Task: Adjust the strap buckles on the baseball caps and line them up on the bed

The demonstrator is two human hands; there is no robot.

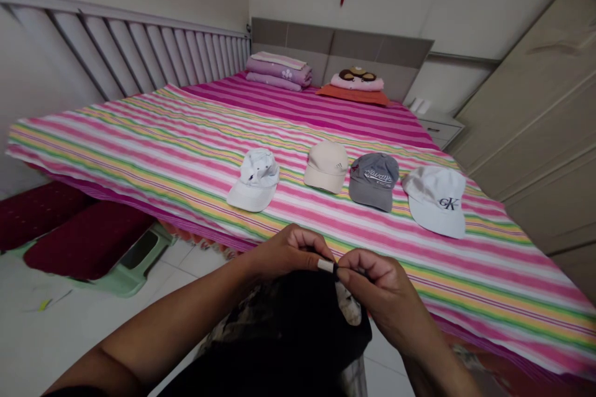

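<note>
Close to my body, my left hand [294,253] and my right hand [382,288] meet at the strap of what looks like a black cap [358,338]. Both hands are closed, thumbs and fingers pinching the strap from either side. A small white tag [326,265] shows by my left thumb. Below the strap is a rounded opening with a pale pattern behind it. The black cap's outline blends into dark clothing. Beyond my hands, a white cap [259,177], a beige cap [326,166], a grey cap [374,181] and a white cap with dark letters [436,200] lie apart on the bed.
A striped sheet [153,142] covers the near part of the bed. Folded purple bedding [278,72] and an orange pillow [354,96] lie by the headboard [302,37]. Green stools with dark red tops [90,239] stand at left. A wooden wardrobe [535,105] rises at right.
</note>
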